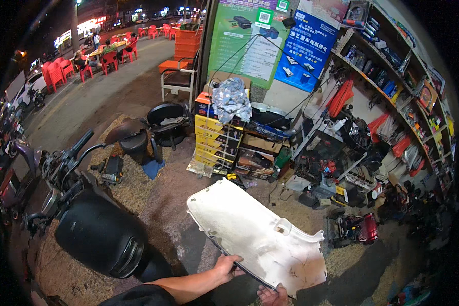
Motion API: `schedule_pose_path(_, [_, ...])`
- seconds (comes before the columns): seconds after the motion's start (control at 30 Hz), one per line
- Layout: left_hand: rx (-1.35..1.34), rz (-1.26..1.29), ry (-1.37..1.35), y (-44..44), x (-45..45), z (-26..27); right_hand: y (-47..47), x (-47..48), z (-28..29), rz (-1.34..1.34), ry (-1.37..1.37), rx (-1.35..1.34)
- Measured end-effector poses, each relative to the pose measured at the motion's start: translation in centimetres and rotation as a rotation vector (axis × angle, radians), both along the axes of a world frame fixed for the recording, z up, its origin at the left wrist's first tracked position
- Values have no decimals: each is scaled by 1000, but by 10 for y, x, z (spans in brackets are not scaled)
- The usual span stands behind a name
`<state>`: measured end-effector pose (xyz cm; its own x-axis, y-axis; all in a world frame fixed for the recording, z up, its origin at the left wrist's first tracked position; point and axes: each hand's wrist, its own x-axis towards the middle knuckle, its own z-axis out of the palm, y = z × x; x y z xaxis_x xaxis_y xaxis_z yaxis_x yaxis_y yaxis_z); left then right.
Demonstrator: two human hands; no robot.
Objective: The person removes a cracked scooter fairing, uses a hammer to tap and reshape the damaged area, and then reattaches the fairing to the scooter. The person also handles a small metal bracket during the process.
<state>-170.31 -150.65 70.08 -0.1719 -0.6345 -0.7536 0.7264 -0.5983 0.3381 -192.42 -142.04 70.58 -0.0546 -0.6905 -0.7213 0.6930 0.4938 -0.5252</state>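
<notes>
A white plastic panel, probably a scooter body panel, is held tilted in front of me. It has a notch with a hole near its right side, brownish stains at the lower right and small clips along the left edge. A dark strip runs along its near edge. My left hand grips this edge about midway, thumb on top. Farther right, my right hand holds the same edge near the lower corner; its fingers are partly cut off by the picture's bottom.
A dark scooter stands at the left, its handlebar rising beside me. Strapped yellow boxes stand ahead, near a black seat. Tools and parts clutter the right under shelves. A red-and-black part lies right of the panel.
</notes>
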Motion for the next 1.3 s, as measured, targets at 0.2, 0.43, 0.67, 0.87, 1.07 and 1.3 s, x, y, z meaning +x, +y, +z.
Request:
schedule_pose_path(0.2, [-141,80,-75,-83,-3,16,-97,-7,11,58,-70,-222])
schedule_pose_path(0.43, [-233,256,-209,-191,14,23,-255,9,-1,183,-183,-317])
schedule_pose_path(0.67, [-251,425,-295,-300,26,50,-415,29,29,341,-178,-324])
schedule_pose_path(0.87, [-408,439,-334,-369,45,65,-546,59,65,380,-130,-393])
schedule_pose_path(1.07, [-338,366,-459,-405,93,22,-676,100,76,332,-120,-448])
schedule_pose_path(1.3, [-136,419,-526,-403,142,-2,-818,136,71,414,-121,-465])
